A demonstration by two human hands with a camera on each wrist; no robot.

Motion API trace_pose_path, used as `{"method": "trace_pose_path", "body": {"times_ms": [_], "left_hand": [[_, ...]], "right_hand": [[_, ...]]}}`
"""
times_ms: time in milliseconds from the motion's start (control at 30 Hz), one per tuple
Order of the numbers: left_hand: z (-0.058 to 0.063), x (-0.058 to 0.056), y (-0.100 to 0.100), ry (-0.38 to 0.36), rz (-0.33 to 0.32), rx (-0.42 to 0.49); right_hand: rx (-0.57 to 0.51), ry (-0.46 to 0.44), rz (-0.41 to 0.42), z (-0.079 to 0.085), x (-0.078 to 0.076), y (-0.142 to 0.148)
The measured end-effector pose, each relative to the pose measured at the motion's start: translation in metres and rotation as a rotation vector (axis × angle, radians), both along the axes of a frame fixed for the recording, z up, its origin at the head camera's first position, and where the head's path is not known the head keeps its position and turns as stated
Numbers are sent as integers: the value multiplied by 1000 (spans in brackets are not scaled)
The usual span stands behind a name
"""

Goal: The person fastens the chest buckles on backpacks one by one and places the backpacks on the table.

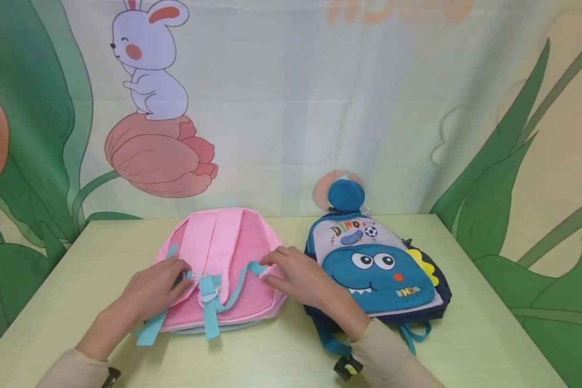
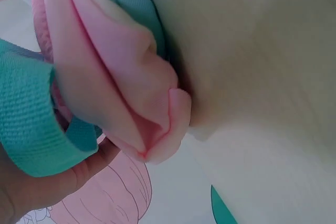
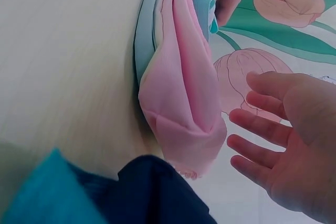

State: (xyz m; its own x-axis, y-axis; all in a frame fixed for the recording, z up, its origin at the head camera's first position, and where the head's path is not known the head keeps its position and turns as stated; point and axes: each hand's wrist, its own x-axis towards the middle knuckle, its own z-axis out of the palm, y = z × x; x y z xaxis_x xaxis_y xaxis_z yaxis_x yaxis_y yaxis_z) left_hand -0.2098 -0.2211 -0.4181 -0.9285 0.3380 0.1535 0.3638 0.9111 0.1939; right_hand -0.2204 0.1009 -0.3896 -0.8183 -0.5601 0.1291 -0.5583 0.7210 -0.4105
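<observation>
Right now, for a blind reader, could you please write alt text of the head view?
A person's left hand and right hand are over both sides of a pink backpack, lying shoulder straps up on a pale table. A blue dinosaur backpack lies to the right, before a backdrop with a rabbit on a tulip.
</observation>
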Motion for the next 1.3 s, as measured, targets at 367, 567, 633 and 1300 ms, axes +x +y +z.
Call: {"method": "trace_pose_path", "body": {"times_ms": [367, 567, 633, 1300], "left_hand": [[-1, -1, 2, -16, 18, 24], [-2, -2, 3, -21, 30, 36], [-2, -2, 3, -19, 31, 43], [-7, 1, 2, 0, 33, 57]], "right_hand": [[-52, -29, 78, -4, -8, -14], [-66, -28, 100, -6, -11, -20], [-68, -21, 105, -6, -12, -23], [-25, 29, 143, -14, -14, -66]]}}
